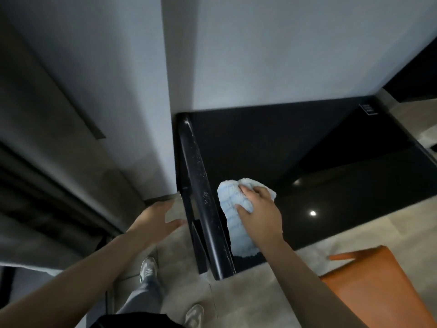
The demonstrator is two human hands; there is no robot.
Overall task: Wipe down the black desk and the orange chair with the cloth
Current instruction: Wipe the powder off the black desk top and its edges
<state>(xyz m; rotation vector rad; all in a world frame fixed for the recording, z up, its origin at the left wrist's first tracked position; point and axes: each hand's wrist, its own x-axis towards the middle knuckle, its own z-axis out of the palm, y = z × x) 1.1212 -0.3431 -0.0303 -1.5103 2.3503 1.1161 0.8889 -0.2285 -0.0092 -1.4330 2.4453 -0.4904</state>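
The glossy black desk (331, 166) stands against the white wall, its left side panel (205, 197) facing me. My right hand (260, 214) grips a fluffy light-blue cloth (233, 209) and presses it onto the desk top near the left front corner. Part of the cloth hangs toward the front edge. My left hand (156, 218) hovers with fingers spread, left of the desk's side panel, holding nothing. The orange chair (378, 292) shows at the bottom right, below the desk's front edge.
A white wall (283, 55) rises behind the desk, with a wall corner jutting out at left. Dark curtains or a cabinet (47, 162) fill the far left. The tiled floor (236, 299) and my shoes (149, 268) lie below. A socket plate (369, 108) sits at the desk's back right.
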